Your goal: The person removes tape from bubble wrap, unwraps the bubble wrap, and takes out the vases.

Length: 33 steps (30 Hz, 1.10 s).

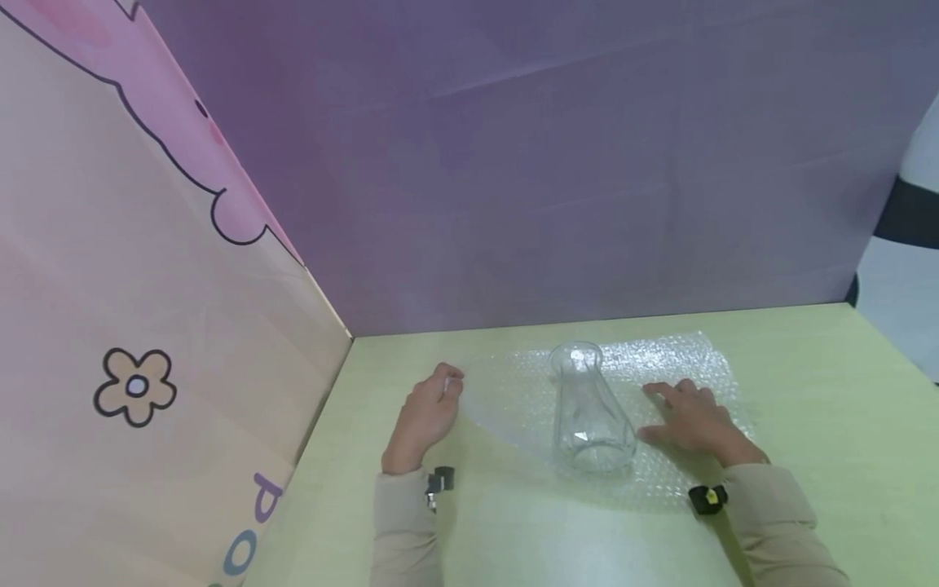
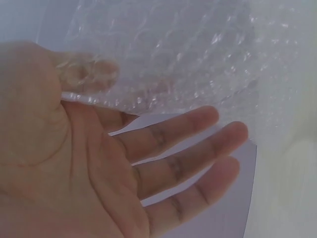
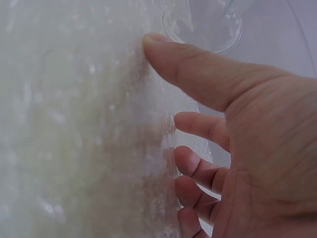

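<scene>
A clear glass vase (image 1: 590, 420) rests on a sheet of bubble wrap (image 1: 663, 359), flared rim toward the back, wide base toward the front. At the sheet's left corner my left hand (image 1: 429, 416) pinches the edge, lifting it. In the left wrist view the thumb shows through the wrap (image 2: 193, 54), while the other fingers (image 2: 193, 153) extend below the edge. Just right of the vase, my right hand (image 1: 693, 420) has its fingers spread over the wrap. The right wrist view shows its thumb (image 3: 193, 64) near the vase's round rim (image 3: 230, 45).
A pale yellow-green table (image 1: 513, 546) carries the sheet. Behind it stands a purple-grey panel (image 1: 572, 187); a printed panel (image 1: 183, 310) with a flower closes the left side. Each wrist wears a small dark camera mount, the right one (image 1: 707, 499) close to the wrap's front edge.
</scene>
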Each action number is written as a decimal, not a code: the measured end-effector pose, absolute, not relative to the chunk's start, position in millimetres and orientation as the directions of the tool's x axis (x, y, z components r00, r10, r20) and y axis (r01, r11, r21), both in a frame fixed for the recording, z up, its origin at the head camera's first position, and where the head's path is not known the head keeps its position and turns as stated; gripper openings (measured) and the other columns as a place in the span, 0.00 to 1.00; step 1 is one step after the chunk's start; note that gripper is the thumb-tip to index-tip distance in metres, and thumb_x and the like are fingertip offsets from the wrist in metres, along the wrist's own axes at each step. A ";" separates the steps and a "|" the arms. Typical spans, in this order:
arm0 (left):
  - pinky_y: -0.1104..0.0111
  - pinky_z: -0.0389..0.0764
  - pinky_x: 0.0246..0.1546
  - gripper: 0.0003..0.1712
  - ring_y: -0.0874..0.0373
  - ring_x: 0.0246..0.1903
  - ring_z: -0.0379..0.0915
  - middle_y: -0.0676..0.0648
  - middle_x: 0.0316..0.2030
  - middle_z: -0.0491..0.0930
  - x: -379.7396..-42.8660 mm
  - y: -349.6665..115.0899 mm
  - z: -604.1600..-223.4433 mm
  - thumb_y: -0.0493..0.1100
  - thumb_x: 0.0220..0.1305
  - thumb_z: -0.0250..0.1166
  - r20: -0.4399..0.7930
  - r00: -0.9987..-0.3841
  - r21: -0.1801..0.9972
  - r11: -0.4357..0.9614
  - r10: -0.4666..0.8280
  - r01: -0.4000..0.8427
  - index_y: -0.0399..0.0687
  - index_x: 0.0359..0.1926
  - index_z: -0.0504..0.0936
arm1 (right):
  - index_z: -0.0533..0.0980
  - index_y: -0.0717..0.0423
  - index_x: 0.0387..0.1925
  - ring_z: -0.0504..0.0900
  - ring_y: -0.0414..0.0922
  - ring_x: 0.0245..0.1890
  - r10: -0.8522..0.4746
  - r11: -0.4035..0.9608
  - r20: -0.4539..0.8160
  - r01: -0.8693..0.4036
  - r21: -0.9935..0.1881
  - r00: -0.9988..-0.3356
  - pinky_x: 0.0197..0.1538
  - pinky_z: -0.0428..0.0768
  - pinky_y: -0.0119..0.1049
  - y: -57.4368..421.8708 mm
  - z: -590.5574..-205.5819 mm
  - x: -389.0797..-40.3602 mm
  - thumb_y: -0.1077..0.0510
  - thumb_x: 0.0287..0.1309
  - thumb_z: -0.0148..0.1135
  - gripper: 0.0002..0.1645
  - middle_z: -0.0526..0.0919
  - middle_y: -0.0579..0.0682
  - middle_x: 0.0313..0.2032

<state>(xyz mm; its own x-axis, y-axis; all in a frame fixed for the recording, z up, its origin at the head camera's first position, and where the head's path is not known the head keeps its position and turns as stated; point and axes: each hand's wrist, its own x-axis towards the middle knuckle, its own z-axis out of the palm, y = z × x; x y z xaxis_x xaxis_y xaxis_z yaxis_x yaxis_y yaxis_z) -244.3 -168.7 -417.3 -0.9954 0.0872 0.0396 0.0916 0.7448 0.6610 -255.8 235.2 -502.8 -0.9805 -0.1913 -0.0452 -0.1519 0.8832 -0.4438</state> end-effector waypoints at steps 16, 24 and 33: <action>0.43 0.64 0.75 0.31 0.37 0.73 0.64 0.36 0.70 0.73 -234.3 -197.4 -419.0 0.54 0.81 0.41 -0.141 -0.976 0.683 0.730 0.168 0.027 0.39 0.69 0.72 | 0.66 0.55 0.72 0.72 0.67 0.51 -0.190 0.878 -0.046 -0.148 -0.456 -0.981 0.41 0.78 0.63 236.2 -506.3 -258.1 0.30 0.50 0.72 0.55 0.71 0.72 0.57; 0.41 0.60 0.76 0.34 0.35 0.74 0.60 0.34 0.72 0.69 -230.2 -208.4 -420.4 0.56 0.80 0.44 -0.227 -0.959 0.667 0.744 0.167 -0.029 0.36 0.71 0.70 | 0.66 0.55 0.72 0.71 0.67 0.51 -0.189 0.873 -0.048 -0.146 -0.466 -0.981 0.42 0.77 0.63 236.4 -506.2 -256.2 0.30 0.50 0.73 0.56 0.71 0.72 0.57; 0.40 0.69 0.70 0.32 0.33 0.69 0.67 0.32 0.68 0.73 -231.8 -214.6 -426.3 0.54 0.78 0.49 -0.275 -0.954 0.648 0.756 0.120 -0.092 0.33 0.68 0.72 | 0.66 0.56 0.72 0.71 0.66 0.51 -0.192 0.868 -0.054 -0.144 -0.475 -0.980 0.42 0.77 0.63 235.2 -501.8 -254.2 0.33 0.51 0.73 0.54 0.71 0.72 0.57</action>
